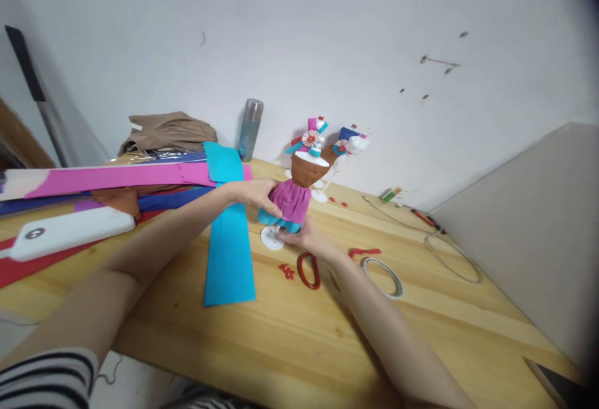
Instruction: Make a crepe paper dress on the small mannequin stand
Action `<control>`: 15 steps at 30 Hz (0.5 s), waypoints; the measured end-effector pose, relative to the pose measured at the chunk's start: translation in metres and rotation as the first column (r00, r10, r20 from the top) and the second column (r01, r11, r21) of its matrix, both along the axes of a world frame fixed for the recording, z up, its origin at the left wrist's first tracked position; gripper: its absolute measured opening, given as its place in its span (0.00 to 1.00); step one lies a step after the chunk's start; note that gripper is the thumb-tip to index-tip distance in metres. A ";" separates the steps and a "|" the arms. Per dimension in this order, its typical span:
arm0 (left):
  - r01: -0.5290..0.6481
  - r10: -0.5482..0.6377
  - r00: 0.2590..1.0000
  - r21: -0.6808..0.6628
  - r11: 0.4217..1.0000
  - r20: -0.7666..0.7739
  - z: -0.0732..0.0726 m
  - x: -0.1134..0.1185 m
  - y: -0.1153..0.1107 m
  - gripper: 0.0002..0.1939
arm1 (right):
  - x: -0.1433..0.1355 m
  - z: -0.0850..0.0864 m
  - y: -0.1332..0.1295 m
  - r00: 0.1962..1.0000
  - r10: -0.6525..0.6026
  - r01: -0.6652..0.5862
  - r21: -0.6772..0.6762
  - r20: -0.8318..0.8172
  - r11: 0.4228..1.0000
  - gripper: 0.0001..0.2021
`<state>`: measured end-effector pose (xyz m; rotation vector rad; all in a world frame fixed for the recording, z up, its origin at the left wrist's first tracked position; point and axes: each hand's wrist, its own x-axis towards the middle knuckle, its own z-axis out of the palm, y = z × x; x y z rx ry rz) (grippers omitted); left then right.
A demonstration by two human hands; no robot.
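In the middle stands a small doll-like figure with a pink skirt and a teal ruffle at its hem. Its upper part is brown, and a white round base shows below. My left hand grips the skirt from the left, thumb in front. Low on the right, my right hand has its fingers curled under the hem near the base; their tips are partly hidden. Just behind are a pink-and-teal piece with a paper flower and a blue figure.
A teal strip lies left of the figure. Nearby are pink sheets, a white glue gun-like tool, a grey bottle and brown cloth. Red scissor handles, a tape roll and red scraps lie in front.
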<state>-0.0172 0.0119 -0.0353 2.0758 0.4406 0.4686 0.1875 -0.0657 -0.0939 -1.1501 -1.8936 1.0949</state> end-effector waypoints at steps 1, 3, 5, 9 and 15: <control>0.033 -0.033 0.999 -0.007 0.999 -0.018 -0.001 -0.002 0.003 0.30 | 0.001 -0.003 0.001 1.000 -0.003 0.003 -0.012 0.016 1.000 0.14; 0.099 -0.101 0.992 -0.030 0.995 -0.081 -0.002 -0.007 0.008 0.32 | 0.002 -0.009 0.004 1.000 -0.010 0.011 -0.029 0.027 1.000 0.16; 0.121 -0.129 0.977 -0.055 0.991 -0.171 -0.003 -0.012 0.014 0.30 | 0.004 -0.013 0.006 0.999 -0.022 0.024 -0.038 0.031 0.999 0.17; 0.030 -0.027 0.934 0.003 1.000 -0.355 -0.011 -0.018 0.022 0.18 | 0.005 -0.016 0.006 0.998 -0.052 0.053 -0.029 0.030 0.998 0.16; -0.094 0.090 0.972 -0.009 0.996 -0.216 -0.037 -0.009 0.027 0.08 | 0.000 -0.025 0.004 0.995 -0.101 0.101 0.014 0.021 0.995 0.14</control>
